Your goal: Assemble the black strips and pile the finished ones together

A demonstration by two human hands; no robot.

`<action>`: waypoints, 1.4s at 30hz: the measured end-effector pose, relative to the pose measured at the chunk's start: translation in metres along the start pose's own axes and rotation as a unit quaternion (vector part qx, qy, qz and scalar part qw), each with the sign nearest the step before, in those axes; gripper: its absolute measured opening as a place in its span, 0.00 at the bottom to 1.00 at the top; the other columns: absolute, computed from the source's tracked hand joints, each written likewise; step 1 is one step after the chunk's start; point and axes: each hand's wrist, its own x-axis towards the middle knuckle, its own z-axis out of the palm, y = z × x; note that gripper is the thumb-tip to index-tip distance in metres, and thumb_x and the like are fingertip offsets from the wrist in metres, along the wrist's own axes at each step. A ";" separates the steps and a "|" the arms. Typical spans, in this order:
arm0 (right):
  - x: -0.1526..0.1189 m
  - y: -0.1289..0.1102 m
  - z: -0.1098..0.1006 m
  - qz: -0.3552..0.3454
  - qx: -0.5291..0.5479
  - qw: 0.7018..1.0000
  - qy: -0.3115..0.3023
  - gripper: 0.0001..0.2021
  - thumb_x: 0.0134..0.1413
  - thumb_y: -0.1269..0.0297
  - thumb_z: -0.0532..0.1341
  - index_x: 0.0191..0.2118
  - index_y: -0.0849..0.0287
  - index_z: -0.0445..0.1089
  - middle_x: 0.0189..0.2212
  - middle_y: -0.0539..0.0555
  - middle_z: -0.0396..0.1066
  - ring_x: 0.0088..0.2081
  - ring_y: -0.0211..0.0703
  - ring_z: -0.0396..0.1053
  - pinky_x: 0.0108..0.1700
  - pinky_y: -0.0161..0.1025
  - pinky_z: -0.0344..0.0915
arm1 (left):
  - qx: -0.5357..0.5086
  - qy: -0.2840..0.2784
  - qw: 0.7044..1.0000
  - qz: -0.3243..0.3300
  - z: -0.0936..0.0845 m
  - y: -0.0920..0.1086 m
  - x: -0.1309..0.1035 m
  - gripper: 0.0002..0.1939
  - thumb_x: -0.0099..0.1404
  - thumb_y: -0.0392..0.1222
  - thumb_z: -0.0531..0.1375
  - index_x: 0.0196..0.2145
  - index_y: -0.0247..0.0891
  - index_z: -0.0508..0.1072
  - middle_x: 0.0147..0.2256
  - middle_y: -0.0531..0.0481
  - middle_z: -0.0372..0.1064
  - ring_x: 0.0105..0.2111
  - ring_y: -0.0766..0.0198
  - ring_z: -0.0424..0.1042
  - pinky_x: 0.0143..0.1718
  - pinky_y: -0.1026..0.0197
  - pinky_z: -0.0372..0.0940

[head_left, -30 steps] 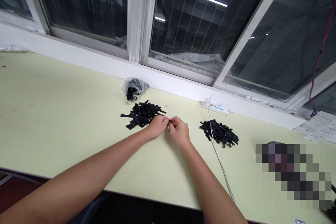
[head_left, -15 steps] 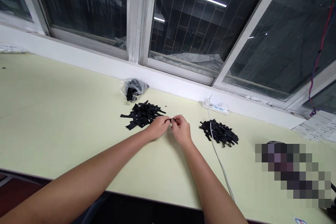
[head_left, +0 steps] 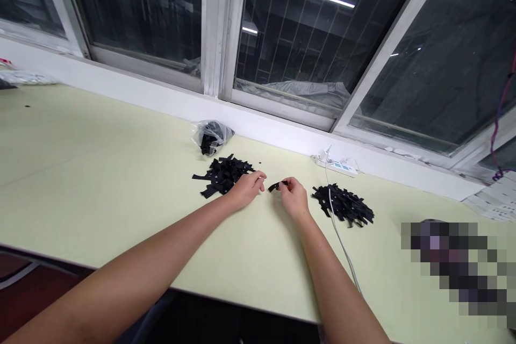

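From the right grip (head_left: 295, 198), pinched narrow on it, a black strip (head_left: 273, 186) juts leftward.

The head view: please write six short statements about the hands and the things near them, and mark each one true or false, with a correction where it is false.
1. The right hand holds a black piece. True.
2. The left hand also grips this piece. False: a gap shows between them.
3. The cable crosses over the right pile. True.
4. The bag is nearer to the right pile than to the left pile. False: it is just behind the left pile.
5. The power strip is behind the right pile. True.
6. The bag hides what is inside. False: it is see-through, and black contents show.
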 end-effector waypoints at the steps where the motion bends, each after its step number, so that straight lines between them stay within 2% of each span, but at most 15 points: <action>1: 0.000 0.000 0.000 -0.002 0.002 1.000 -0.004 0.10 0.53 0.55 0.57 0.32 0.56 0.69 0.29 0.52 0.76 0.29 0.43 0.68 0.33 0.38 0.60 | -0.009 -0.008 1.000 0.002 -0.001 0.000 0.000 0.17 0.71 0.43 0.47 0.41 0.36 0.75 0.31 0.50 0.75 0.25 0.66 0.67 0.31 0.63 0.61; 3: 0.001 0.000 0.000 -0.006 0.006 1.000 -0.010 0.11 0.52 0.54 0.58 0.32 0.56 0.70 0.28 0.51 0.75 0.28 0.42 0.67 0.32 0.38 0.59 | -0.015 -0.019 1.000 0.007 -0.001 0.001 -0.001 0.18 0.71 0.46 0.48 0.34 0.36 0.75 0.29 0.50 0.74 0.23 0.67 0.65 0.29 0.63 0.59; 5: 0.002 0.000 0.001 -0.004 0.008 1.000 -0.015 0.12 0.52 0.53 0.58 0.33 0.57 0.71 0.27 0.51 0.74 0.28 0.42 0.67 0.32 0.37 0.59 | -0.010 -0.020 1.000 0.013 -0.001 0.002 -0.001 0.19 0.70 0.47 0.49 0.32 0.36 0.75 0.28 0.50 0.73 0.24 0.66 0.66 0.29 0.63 0.60; 8: 0.003 0.002 0.001 0.012 0.013 1.000 -0.022 0.13 0.51 0.52 0.59 0.33 0.57 0.73 0.26 0.51 0.73 0.27 0.42 0.67 0.32 0.37 0.59 | -0.017 -0.007 1.000 0.010 0.002 0.001 -0.002 0.16 0.69 0.42 0.49 0.42 0.35 0.75 0.32 0.49 0.74 0.28 0.65 0.70 0.32 0.63 0.63; 10: 0.005 0.005 0.001 0.025 0.029 0.999 -0.025 0.14 0.50 0.52 0.60 0.33 0.58 0.73 0.27 0.51 0.73 0.28 0.42 0.67 0.31 0.37 0.60 | -0.036 -0.008 0.999 -0.008 0.004 -0.001 -0.002 0.18 0.68 0.39 0.49 0.49 0.34 0.72 0.38 0.47 0.74 0.27 0.66 0.70 0.32 0.63 0.64; 14: 0.009 0.012 0.003 0.051 0.077 0.995 -0.026 0.15 0.49 0.52 0.60 0.34 0.59 0.72 0.28 0.53 0.73 0.29 0.42 0.69 0.29 0.36 0.62 | -0.081 -0.029 0.996 -0.030 0.009 -0.006 0.000 0.20 0.68 0.36 0.48 0.54 0.33 0.68 0.42 0.45 0.73 0.26 0.69 0.71 0.32 0.63 0.66; 18: 0.011 0.015 0.005 0.054 0.112 0.992 -0.016 0.15 0.47 0.52 0.61 0.34 0.59 0.72 0.28 0.53 0.73 0.30 0.44 0.70 0.27 0.36 0.64 | -0.103 -0.039 0.994 -0.010 0.010 -0.008 0.001 0.17 0.69 0.37 0.48 0.52 0.33 0.68 0.40 0.45 0.74 0.28 0.69 0.71 0.33 0.63 0.68; 22: 0.011 0.013 0.005 0.049 0.126 0.991 -0.003 0.14 0.47 0.52 0.61 0.33 0.59 0.71 0.28 0.54 0.73 0.32 0.46 0.71 0.27 0.37 0.65 | -0.139 -0.044 0.989 0.004 0.006 0.001 -0.002 0.15 0.69 0.40 0.50 0.51 0.36 0.66 0.37 0.46 0.74 0.27 0.68 0.71 0.31 0.63 0.69; 25: 0.010 0.012 0.004 0.048 0.135 0.990 0.006 0.14 0.48 0.52 0.61 0.33 0.59 0.71 0.29 0.54 0.74 0.33 0.46 0.72 0.28 0.37 0.65 | -0.139 -0.040 0.989 0.007 0.002 0.007 -0.004 0.10 0.68 0.41 0.51 0.45 0.37 0.68 0.34 0.47 0.75 0.25 0.68 0.71 0.28 0.64 0.68; 28: 0.011 0.011 0.004 0.047 0.154 0.987 0.013 0.14 0.48 0.52 0.61 0.34 0.59 0.71 0.29 0.55 0.75 0.33 0.46 0.73 0.30 0.38 0.66 | -0.101 -0.031 0.994 0.012 0.000 0.009 -0.003 0.11 0.67 0.44 0.54 0.37 0.35 0.72 0.32 0.47 0.75 0.26 0.66 0.72 0.29 0.64 0.67; 31: 0.011 0.010 0.004 0.050 0.171 0.984 0.018 0.14 0.48 0.53 0.62 0.34 0.59 0.70 0.30 0.55 0.76 0.33 0.46 0.73 0.30 0.38 0.66 | -0.061 -0.016 0.998 0.013 0.001 0.006 -0.003 0.14 0.67 0.44 0.54 0.43 0.35 0.75 0.31 0.47 0.76 0.29 0.64 0.74 0.33 0.63 0.68; 35: 0.010 0.009 0.004 0.048 0.170 0.984 0.018 0.14 0.48 0.52 0.62 0.35 0.59 0.70 0.30 0.55 0.77 0.34 0.47 0.74 0.31 0.39 0.66 | -0.050 -0.011 0.998 0.031 0.002 0.004 -0.003 0.18 0.69 0.40 0.51 0.51 0.35 0.74 0.38 0.46 0.77 0.32 0.64 0.74 0.38 0.61 0.67; 40: 0.007 0.005 0.004 0.037 0.171 0.985 0.009 0.15 0.49 0.51 0.62 0.34 0.59 0.70 0.29 0.55 0.76 0.34 0.47 0.73 0.32 0.40 0.66 | -0.033 0.019 0.995 0.093 0.000 0.007 -0.001 0.15 0.68 0.43 0.55 0.45 0.38 0.79 0.42 0.45 0.74 0.39 0.62 0.72 0.44 0.59 0.66; 42: 0.006 0.003 0.004 0.033 0.168 0.985 0.002 0.15 0.48 0.51 0.62 0.34 0.59 0.70 0.28 0.54 0.76 0.34 0.48 0.73 0.32 0.40 0.66 | -0.044 0.035 0.995 0.087 0.000 0.009 -0.001 0.13 0.66 0.43 0.58 0.43 0.38 0.80 0.41 0.45 0.74 0.40 0.61 0.72 0.45 0.59 0.66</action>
